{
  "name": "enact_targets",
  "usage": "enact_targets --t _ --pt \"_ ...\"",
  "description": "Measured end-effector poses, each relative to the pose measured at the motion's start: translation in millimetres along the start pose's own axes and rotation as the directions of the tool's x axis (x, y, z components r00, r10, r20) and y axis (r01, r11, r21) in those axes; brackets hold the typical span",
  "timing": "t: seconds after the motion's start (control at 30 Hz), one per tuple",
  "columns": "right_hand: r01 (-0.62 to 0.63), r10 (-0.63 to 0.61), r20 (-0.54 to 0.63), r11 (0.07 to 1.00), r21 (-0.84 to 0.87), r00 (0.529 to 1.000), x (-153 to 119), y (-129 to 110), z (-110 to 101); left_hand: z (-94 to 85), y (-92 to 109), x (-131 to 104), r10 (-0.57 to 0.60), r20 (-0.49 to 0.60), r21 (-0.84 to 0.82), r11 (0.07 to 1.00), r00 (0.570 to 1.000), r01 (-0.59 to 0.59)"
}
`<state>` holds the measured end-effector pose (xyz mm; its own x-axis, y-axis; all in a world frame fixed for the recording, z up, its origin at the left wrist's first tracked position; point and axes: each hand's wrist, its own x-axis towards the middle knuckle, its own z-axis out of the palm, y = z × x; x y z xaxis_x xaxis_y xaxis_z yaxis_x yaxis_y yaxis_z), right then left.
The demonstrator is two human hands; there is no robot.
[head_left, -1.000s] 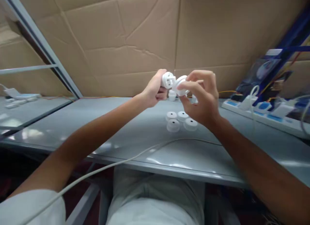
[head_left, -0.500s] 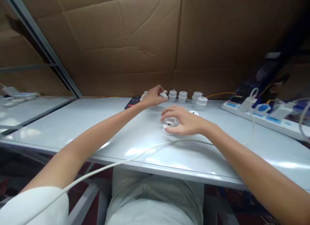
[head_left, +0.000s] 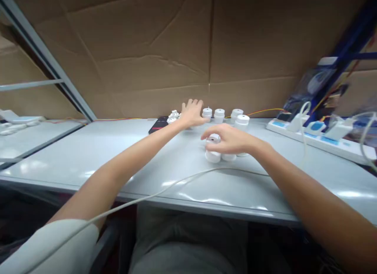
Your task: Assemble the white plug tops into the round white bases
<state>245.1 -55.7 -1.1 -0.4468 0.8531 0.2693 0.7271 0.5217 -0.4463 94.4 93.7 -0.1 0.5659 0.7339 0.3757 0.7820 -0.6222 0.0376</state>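
My left hand (head_left: 193, 113) reaches to the back of the table with its fingers spread and nothing visible in them. Just to its right is a two-tier white plastic cylinder (head_left: 207, 112); left of it lies a cluster of small white parts (head_left: 173, 116). Nearer to me, my right hand (head_left: 226, 138) curls its thumb and fingers around a white round piece (head_left: 213, 140) with a dark centre hole, on top of a white cylinder (head_left: 212, 157). More white cylinders (head_left: 229, 157) stand partly hidden under that hand.
Behind stand several white cylinders (head_left: 219, 116) in a row. A dark phone-like device (head_left: 158, 125) lies beside the small parts. A white power strip (head_left: 319, 139) with plugs sits at the right. A pale cable (head_left: 176, 183) crosses the table front. Cardboard (head_left: 147, 77) walls the back.
My left hand has let go of a small white part and spread its fingers. My right hand stays around the round piece near the front cylinders. The view has shifted a little.
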Motion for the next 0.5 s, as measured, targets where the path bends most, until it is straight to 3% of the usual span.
enact_targets --t 0.1,0.17,0.33,0.4,0.5 --pt "-0.029 0.032 -0.170 0.999 0.021 0.985 2.7 4.1 -2.3 8.6 10.4 27.4 0.064 0.098 0.016 0.998 0.993 -0.066" --pt "-0.081 0.087 -0.303 0.996 0.032 0.949 4.7 11.3 -5.0 11.5 13.8 38.3 0.102 0.146 0.038 0.993 0.984 -0.108" --pt "-0.203 0.308 -0.558 0.949 0.243 0.771 11.6 31.8 -8.9 -3.1 16.1 28.4 0.197 0.097 -0.038 0.980 0.976 -0.194" --pt "-0.216 0.447 -0.521 0.869 0.445 0.728 14.8 33.5 -8.5 -15.8 19.9 15.3 0.253 0.058 -0.090 0.965 0.966 -0.248" --pt "-0.105 0.589 -0.343 0.595 0.797 0.732 16.9 26.4 -11.7 -35.3 29.7 -4.5 0.426 -0.124 -0.261 0.857 0.896 -0.444"
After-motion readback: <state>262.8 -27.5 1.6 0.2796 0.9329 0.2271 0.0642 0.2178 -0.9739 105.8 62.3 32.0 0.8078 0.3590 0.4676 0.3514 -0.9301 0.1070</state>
